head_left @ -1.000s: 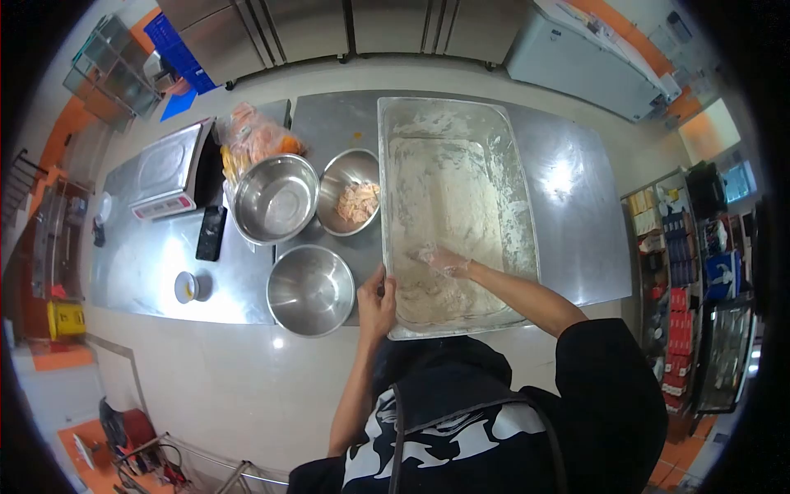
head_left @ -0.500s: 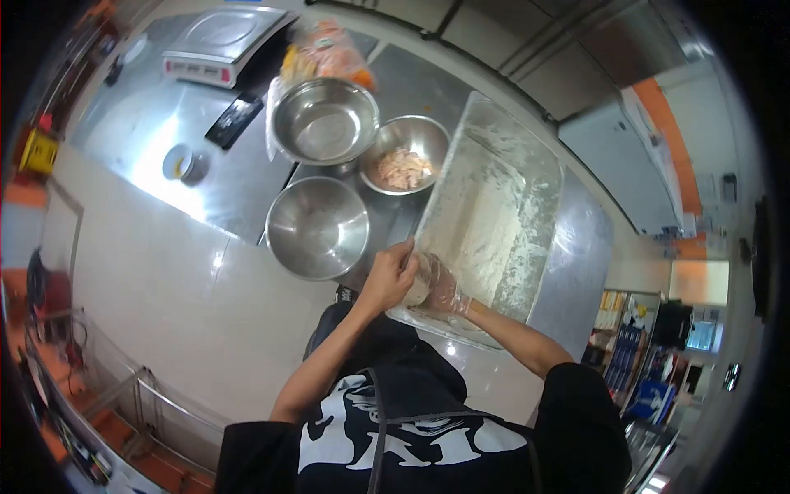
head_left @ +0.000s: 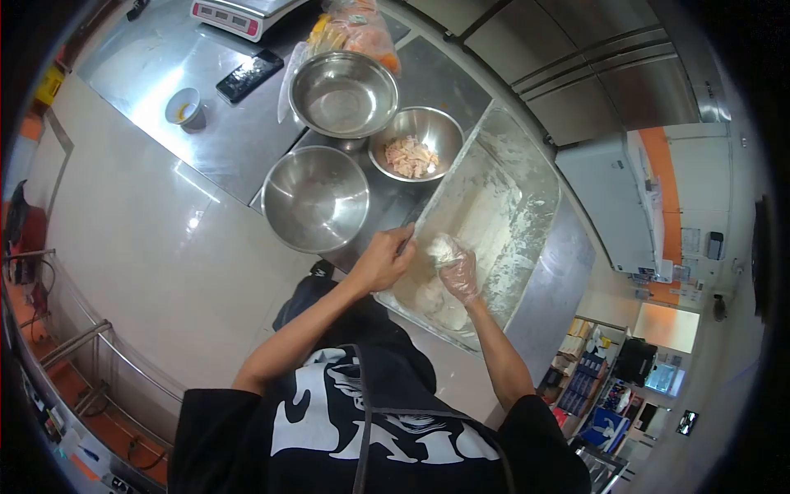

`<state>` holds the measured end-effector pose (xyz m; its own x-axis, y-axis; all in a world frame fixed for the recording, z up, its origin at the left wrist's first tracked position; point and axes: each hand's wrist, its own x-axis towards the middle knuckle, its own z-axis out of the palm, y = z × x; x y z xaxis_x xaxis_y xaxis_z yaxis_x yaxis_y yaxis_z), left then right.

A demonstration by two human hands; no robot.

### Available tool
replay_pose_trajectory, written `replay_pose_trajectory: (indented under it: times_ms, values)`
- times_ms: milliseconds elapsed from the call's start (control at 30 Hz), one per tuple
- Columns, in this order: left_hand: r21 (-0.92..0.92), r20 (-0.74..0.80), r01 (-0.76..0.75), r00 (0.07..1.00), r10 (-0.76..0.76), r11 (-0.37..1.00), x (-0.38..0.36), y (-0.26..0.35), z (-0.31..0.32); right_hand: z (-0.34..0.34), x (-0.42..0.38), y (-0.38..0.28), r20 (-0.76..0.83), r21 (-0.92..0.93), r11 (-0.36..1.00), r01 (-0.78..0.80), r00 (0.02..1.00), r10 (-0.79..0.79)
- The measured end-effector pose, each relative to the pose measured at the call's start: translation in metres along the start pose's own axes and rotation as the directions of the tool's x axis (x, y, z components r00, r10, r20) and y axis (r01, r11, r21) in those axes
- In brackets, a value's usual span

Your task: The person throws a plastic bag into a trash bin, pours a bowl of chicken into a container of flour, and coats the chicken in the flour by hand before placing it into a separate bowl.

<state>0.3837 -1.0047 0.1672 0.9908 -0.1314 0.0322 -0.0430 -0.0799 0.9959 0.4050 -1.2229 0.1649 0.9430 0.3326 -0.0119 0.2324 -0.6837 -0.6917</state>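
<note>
A long, pale tub dusted with white flour stretches away in front of me. At its near left side, my left hand is closed on the rim. Inside the tub my right hand, in a clear plastic glove, is closed around a clump of flour, and its fingertips are coated white. More flour lies over the tub's floor, with a heap near my right hand. Past my left hand, a steel bowl of pale, cut meat pieces sits against the tub's left side.
Left of the tub stand two more steel bowls, a near one and a far one. Behind them lies a plastic bag with orange contents. A phone, a small cup and a scale rest on the steel table.
My right hand has risen from the tub's near left corner and moved farther in, bringing up flour. My left hand keeps its hold on the rim. The whole view has shifted and turned slightly.
</note>
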Motion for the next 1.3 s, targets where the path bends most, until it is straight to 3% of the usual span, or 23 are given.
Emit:
replay_pose_trajectory:
  times_ms: [33, 100, 133, 233, 267, 300, 333, 400, 433, 500, 533, 600, 633, 700, 833, 900, 967, 1067, 1100, 1167, 1233, 1267, 1300]
  values:
    - [0.012, 0.007, -0.005, 1.000, 0.005, 1.000, 0.000, 0.000, -0.001, -0.006, -0.001, 0.008, 0.006, -0.015, 1.000, -0.003, 1.000, 0.003]
    - [0.020, 0.008, -0.003, 1.000, 0.003, 1.000, 0.001, -0.004, -0.001, -0.013, -0.002, 0.016, 0.093, -0.428, 0.903, 0.021, 0.995, 0.021]
    - [0.034, 0.014, -0.017, 1.000, 0.016, 0.999, 0.002, -0.007, -0.001, -0.016, -0.001, 0.020, 0.100, -0.434, 0.901, 0.020, 0.995, 0.026]
    - [0.026, 0.016, -0.030, 0.999, 0.029, 0.999, 0.000, -0.005, -0.001, -0.025, 0.002, 0.003, 0.212, -0.348, 0.938, 0.015, 0.975, 0.063]
    - [0.015, 0.008, -0.036, 0.999, 0.035, 0.999, 0.000, -0.005, -0.001, -0.025, 0.002, 0.000, 0.173, -0.028, 0.999, -0.032, 0.984, 0.036]
    - [0.008, 0.000, -0.035, 0.999, 0.035, 0.999, 0.000, -0.004, -0.001, -0.026, 0.002, -0.003, 0.129, 0.296, 0.953, -0.061, 0.991, 0.024]
    - [-0.001, 0.007, -0.030, 1.000, 0.030, 1.000, 0.000, -0.004, -0.002, -0.029, 0.003, -0.006, 0.136, 0.290, 0.955, -0.060, 0.990, 0.021]
    - [-0.014, 0.009, -0.022, 1.000, 0.022, 1.000, -0.001, -0.003, -0.003, -0.036, 0.007, -0.026, 0.269, 0.443, 0.855, -0.269, 0.950, 0.159]
    - [-0.003, 0.019, -0.017, 1.000, 0.017, 1.000, -0.001, -0.002, -0.003, -0.040, 0.010, -0.024, 0.274, 0.439, 0.857, -0.269, 0.949, 0.158]
    - [0.005, 0.027, -0.010, 1.000, 0.010, 1.000, -0.001, -0.003, -0.004, -0.054, 0.018, -0.016, 0.355, 0.089, 0.987, -0.132, 0.930, 0.092]
    - [-0.001, 0.027, -0.015, 1.000, 0.015, 1.000, 0.000, -0.003, -0.004, -0.056, 0.019, -0.011, 0.358, 0.086, 0.988, -0.131, 0.929, 0.092]
    - [-0.010, 0.024, -0.020, 1.000, 0.021, 1.000, -0.001, -0.004, -0.003, -0.057, 0.023, -0.010, 0.400, 0.252, 0.916, -0.312, 0.895, 0.195]
    - [-0.015, 0.011, -0.036, 0.999, 0.036, 0.999, -0.002, -0.005, -0.003, -0.057, 0.023, -0.010, 0.403, 0.249, 0.917, -0.311, 0.895, 0.194]
    - [-0.020, -0.005, -0.053, 0.999, 0.053, 0.998, -0.002, -0.006, -0.002, -0.056, 0.028, -0.031, 0.401, 0.533, 0.772, -0.347, 0.907, 0.131]
    - [0.010, 0.004, -0.044, 0.999, 0.044, 0.999, 0.000, -0.008, -0.002, -0.024, 0.033, 0.050, 0.330, 0.491, 0.813, -0.313, 0.931, 0.159]
    - [0.018, 0.012, -0.022, 1.000, 0.022, 1.000, -0.002, -0.007, 0.001, 0.030, 0.011, 0.068, 0.109, 0.185, 0.980, 0.078, 0.989, -0.099]
    - [-0.044, -0.007, -0.066, 0.998, 0.066, 0.997, -0.002, -0.007, -0.002, 0.067, -0.002, 0.069, 0.007, -0.201, 0.884, 0.422, 0.903, -0.429]
    - [0.002, -0.035, -0.110, 0.993, 0.110, 0.994, -0.002, -0.015, 0.002, 0.054, -0.024, 0.059, 0.261, -0.279, 0.838, 0.469, 0.877, -0.404]
    - [0.001, -0.038, -0.112, 0.993, 0.112, 0.994, -0.001, -0.013, 0.000, 0.042, -0.023, 0.055, 0.263, -0.281, 0.836, 0.472, 0.875, -0.406]
    - [-0.016, 0.010, -0.084, 0.996, 0.085, 0.996, -0.001, -0.010, -0.002, 0.014, -0.020, 0.052, 0.538, -0.604, 0.686, 0.406, 0.843, -0.025]
    - [-0.009, -0.042, -0.107, 0.993, 0.107, 0.994, -0.001, -0.017, 0.003, 0.025, -0.043, 0.170, 0.497, -0.823, 0.173, 0.541, 0.833, -0.245]
    - [0.002, -0.085, -0.140, 0.987, 0.139, 0.990, -0.002, -0.020, 0.006, 0.031, -0.054, 0.228, 0.467, -0.880, -0.088, 0.467, 0.812, -0.350]
    - [-0.001, -0.078, -0.139, 0.987, 0.139, 0.990, -0.003, -0.016, 0.004, 0.030, -0.056, 0.182, 0.392, -0.845, 0.311, 0.435, 0.900, -0.192]
